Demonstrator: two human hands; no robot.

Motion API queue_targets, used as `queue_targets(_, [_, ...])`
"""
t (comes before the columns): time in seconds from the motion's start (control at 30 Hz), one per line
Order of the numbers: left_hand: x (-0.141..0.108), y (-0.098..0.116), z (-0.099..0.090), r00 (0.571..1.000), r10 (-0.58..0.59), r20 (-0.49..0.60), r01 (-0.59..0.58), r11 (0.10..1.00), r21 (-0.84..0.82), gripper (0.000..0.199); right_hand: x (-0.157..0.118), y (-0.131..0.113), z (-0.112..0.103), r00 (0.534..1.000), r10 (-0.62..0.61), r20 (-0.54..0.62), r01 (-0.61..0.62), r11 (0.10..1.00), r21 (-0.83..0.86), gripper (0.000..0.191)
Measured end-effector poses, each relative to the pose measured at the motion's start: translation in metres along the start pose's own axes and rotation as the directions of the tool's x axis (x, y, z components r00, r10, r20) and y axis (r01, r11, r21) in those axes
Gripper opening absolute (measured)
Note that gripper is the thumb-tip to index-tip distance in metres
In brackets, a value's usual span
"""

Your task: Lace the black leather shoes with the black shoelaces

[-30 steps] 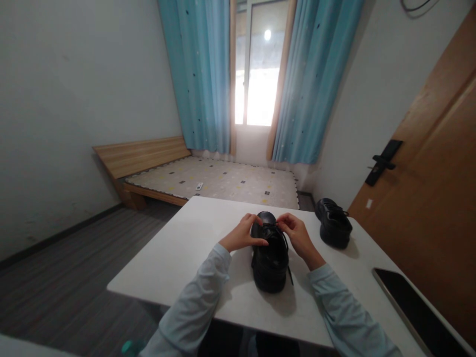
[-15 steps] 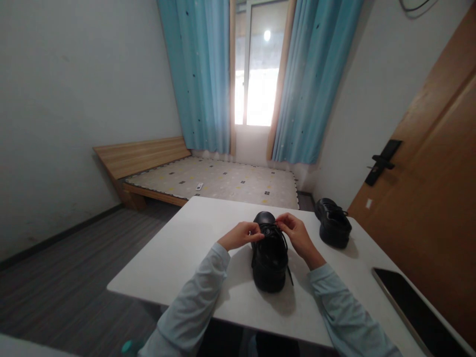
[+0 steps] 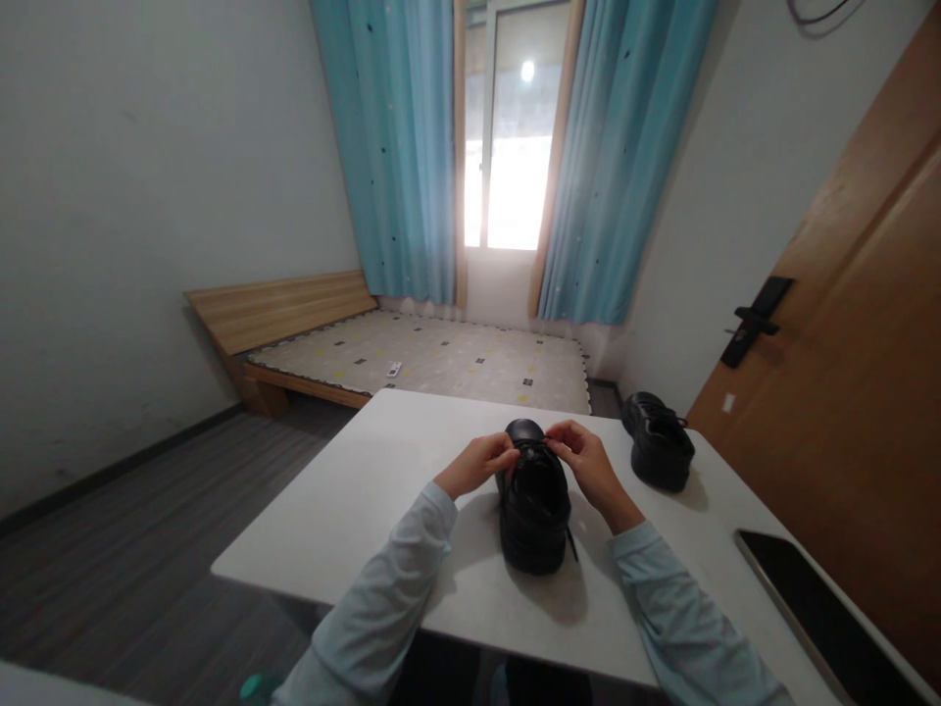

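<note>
A black lace-up shoe (image 3: 535, 515) stands on the white table (image 3: 353, 500), its heel toward me and its toe pointing away. At the left of its lacing, my left hand (image 3: 479, 463) is closed in a pinch on the shoelace, the fingertips partly hidden against the dark upper. My right hand (image 3: 586, 461) pinches the black lace on the other side, near the toe. One loose lace end (image 3: 572, 544) hangs down the shoe's right side. The matching black shoe (image 3: 664, 456) rests farther off to the right, touched by neither hand.
A dark-screened phone (image 3: 816, 608) lies along the table's right edge. Beyond the table is a low bed (image 3: 441, 358) with a small white remote (image 3: 395, 369) on it. Blue curtains (image 3: 404, 147) flank the window, and a wooden door (image 3: 845, 324) stands at the right.
My left hand has shifted slightly up and to the right along the lacing. The shoe has tipped or turned a little; my right hand stays nearly in place.
</note>
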State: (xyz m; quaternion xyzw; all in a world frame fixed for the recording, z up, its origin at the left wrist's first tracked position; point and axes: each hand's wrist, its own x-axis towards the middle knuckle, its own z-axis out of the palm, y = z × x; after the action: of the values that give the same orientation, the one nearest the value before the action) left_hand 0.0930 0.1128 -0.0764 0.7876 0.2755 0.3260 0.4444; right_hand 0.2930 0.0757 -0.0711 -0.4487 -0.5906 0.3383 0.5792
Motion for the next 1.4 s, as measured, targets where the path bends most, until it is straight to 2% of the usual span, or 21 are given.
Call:
queue_targets(0.2, [-0.001,0.006,-0.003,0.996,0.032,-0.080,-0.029,0.999,0.039,0.040,-0.001,0.005,0.001,1.000,0.028,-0.002,-0.028,0.999,0.021,0.019])
queue_targets(0.43, [-0.002,0.006,-0.003,0.999,0.008,0.036,-0.010,0.998,0.064,0.041,0.001,0.003,0.000,0.999,0.036,-0.015,-0.035,0.999,0.030,0.023])
queue_targets(0.6, [-0.001,0.005,-0.003,0.986,0.159,-0.050,-0.143,0.962,0.233,0.030,0.002,0.000,-0.002,1.000,0.003,-0.007,-0.003,1.000,-0.009,0.020])
queue_targets(0.7, [0.001,0.001,-0.001,0.972,0.234,0.008,-0.228,0.935,0.271,0.033,0.003,-0.002,-0.002,1.000,-0.023,0.010,0.023,0.998,-0.054,0.015])
queue_targets(0.83, [0.002,-0.006,0.001,0.975,0.215,0.061,-0.224,0.935,0.277,0.034,0.002,-0.003,-0.004,0.998,-0.025,0.061,0.033,0.992,-0.124,0.013])
queue_targets(1.0, [0.001,-0.009,0.000,0.975,0.212,0.063,-0.222,0.938,0.268,0.034,0.003,-0.005,-0.011,0.985,-0.053,0.164,0.086,0.975,-0.206,0.012])
queue_targets(1.3, [0.002,-0.009,-0.001,0.977,0.203,0.062,-0.212,0.943,0.258,0.033,0.003,-0.007,-0.027,0.962,-0.020,0.272,0.127,0.916,-0.380,0.017])
queue_targets(1.4, [0.002,-0.011,-0.001,0.979,0.194,0.063,-0.204,0.946,0.254,0.033,0.004,-0.005,-0.030,0.962,-0.029,0.272,0.150,0.886,-0.438,0.019])
